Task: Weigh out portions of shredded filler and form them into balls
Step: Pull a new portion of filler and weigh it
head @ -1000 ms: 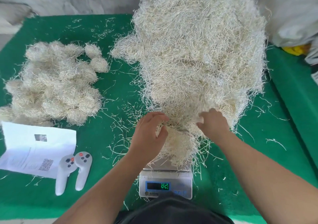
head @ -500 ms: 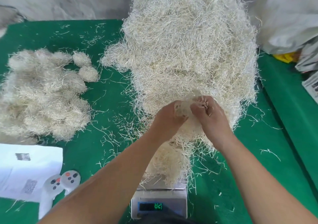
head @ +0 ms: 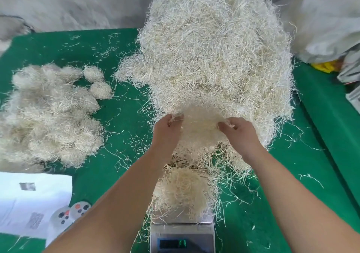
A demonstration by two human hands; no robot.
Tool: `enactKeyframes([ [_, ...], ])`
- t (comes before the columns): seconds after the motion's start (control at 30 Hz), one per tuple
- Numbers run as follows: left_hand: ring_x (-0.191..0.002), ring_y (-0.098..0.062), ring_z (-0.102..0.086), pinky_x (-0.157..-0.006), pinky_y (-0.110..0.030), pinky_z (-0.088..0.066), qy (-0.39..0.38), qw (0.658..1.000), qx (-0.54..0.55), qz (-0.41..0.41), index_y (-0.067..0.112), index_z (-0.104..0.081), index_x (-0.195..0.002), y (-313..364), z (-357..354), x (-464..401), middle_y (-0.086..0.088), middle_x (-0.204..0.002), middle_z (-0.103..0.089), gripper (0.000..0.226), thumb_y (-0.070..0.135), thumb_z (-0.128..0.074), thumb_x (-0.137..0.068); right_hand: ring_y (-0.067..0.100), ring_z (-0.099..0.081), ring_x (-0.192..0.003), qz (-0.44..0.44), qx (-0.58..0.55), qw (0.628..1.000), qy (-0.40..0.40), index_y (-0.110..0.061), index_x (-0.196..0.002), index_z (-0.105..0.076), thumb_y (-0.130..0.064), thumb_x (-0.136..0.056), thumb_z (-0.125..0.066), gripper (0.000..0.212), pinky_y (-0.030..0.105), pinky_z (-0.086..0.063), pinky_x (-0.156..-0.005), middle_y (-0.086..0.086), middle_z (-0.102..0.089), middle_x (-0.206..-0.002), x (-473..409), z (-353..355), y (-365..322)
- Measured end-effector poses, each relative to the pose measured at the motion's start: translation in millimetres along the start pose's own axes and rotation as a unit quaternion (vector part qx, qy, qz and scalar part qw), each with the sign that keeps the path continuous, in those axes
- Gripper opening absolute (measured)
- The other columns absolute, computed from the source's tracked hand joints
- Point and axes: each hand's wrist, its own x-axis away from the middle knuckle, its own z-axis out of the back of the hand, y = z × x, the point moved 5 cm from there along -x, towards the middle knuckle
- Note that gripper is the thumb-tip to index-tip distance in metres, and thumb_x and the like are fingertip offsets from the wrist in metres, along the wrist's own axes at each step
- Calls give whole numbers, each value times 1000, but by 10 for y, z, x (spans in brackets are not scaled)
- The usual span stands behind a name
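Green felt-covered table (head: 124, 116): carries all items below; loose strands scattered across it.
Large heap of pale shredded straw-like filler (head: 214, 54): far centre, against a grey wall.
Cluster of finished pale filler balls (head: 48, 114): left side, well apart from the heap.
White plastic sack (head: 329, 23): far right.
White printed paper sheet (head: 29, 202): near left, a white handheld controller with coloured buttons (head: 68, 213) beside it.
Small silver digital scale (head: 182, 235): near centre, a weighed tuft of filler (head: 183, 190) lying on it.
Blurred wad of filler (head: 198, 124): at the heap's near edge, above the scale, stretched between both hands.
Left hand (head: 167, 130): fingers curled, pinching the wad's left edge.
Right hand (head: 237, 130): fingers curled, pinching its right edge.
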Motion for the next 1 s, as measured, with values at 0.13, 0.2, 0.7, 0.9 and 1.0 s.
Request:
enactKeyframes([
  [0.13, -65, -11, -46, -59, -27, -46, 62, 997, -16, 37, 36, -68, -115, -69, 310, -74, 3, -84, -60, 15, 38, -57, -105, 17, -58, -83, -159, -159, 972, 72, -17, -120, -68, -32, -99, -68, 25, 34, -46, -82, -8, -61, -94, -150, 170, 153],
  [0.2, -67, -11, -47, -61, -28, -50, 58, 997, 4, 46, 29, -64, -128, -77, 439, -85, -2, -91, -59, 25, 37, -57, -105, 12, -48, -64, -228, -239, 941, 72, -14, -106, -67, -31, -96, -74, 22, 29, -44, -64, -3, -58, -81, -216, 239, 244],
  [0.7, -148, -35, -20, -119, -58, -23, 23, 913, -407, 26, 32, -7, -161, 15, 303, -88, -5, -161, -16, 113, 84, -61, -77, 9, -55, -65, -44, -179, 980, 78, -12, -96, -63, -41, -101, -64, 30, 25, -47, -63, -3, -61, -83, -95, 402, -479],
  [0.9, -106, 25, -44, -115, -21, -37, -141, 923, -297, -202, 19, -49, -146, 466, -358, 199, 22, -135, -53, 50, 41, -58, -102, -2, -52, -59, 135, -8, 985, -103, -29, -113, -69, -44, -99, -66, 21, 13, -43, -52, -4, -68, -92, 174, -20, -993],
  [1.0, -76, 25, -59, -74, 0, -46, -100, 993, -25, -55, 15, -71, -111, 465, -307, 265, 30, -104, -70, 24, 9, -48, -108, 4, -56, -98, 148, -13, 981, -125, -51, -152, -31, -53, -89, -74, 77, 21, -54, -75, -9, -44, -131, 190, -88, -846],
])
